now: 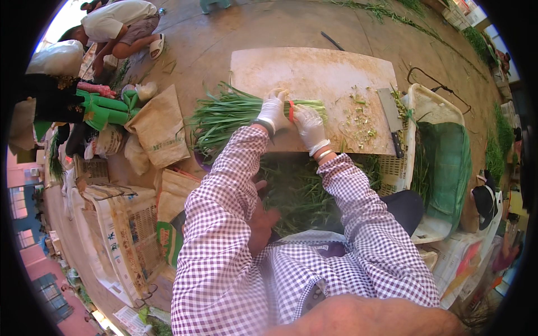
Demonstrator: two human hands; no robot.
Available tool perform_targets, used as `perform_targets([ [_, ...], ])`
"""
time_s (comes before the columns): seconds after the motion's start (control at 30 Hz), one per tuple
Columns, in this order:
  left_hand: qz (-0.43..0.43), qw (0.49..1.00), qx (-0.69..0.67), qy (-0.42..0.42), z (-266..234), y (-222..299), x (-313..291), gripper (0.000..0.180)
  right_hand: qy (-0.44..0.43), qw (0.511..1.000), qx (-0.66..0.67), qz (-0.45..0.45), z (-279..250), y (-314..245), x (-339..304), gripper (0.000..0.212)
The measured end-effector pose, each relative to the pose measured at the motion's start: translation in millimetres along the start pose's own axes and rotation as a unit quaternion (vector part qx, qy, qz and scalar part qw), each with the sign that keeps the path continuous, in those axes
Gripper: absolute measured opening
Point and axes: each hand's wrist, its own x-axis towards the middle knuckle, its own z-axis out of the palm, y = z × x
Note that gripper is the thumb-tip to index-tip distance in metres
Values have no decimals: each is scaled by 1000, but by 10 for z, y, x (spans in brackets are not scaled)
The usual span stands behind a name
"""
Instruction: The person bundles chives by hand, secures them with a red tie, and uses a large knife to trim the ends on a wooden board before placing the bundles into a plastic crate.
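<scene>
A bundle of green chives [227, 115] lies across the left part of a pale board [314, 70], leaves to the left and pale stem ends to the right. A red band [291, 111] circles it near the stems. My left hand [273, 113], in a thin white glove, is wrapped over the bundle just left of the band. Just right of the band, my gloved right hand [311, 127] grips the stem end, its fingertips at the band. A cleaver [390, 115] with a black handle rests at the board's right edge, apart from both hands.
Cut stem scraps [361, 120] litter the board near the cleaver. At right stands a white plastic crate [412, 145] with green material in it. Loose greens [297, 193] lie below the board. Sacks [162, 126] and a crate [126, 241] stand left; another person [120, 25] bends at far left.
</scene>
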Motion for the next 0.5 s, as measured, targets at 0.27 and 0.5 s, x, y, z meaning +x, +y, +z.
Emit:
perform_targets([
  [0.27,50,996,54,57,-101,149,-200,26,0,1000,22,19,28,36,44,24],
  [0.5,3,977,-204,68,-96,-96,323,18,-102,984,42,142,-143,128,447,22],
])
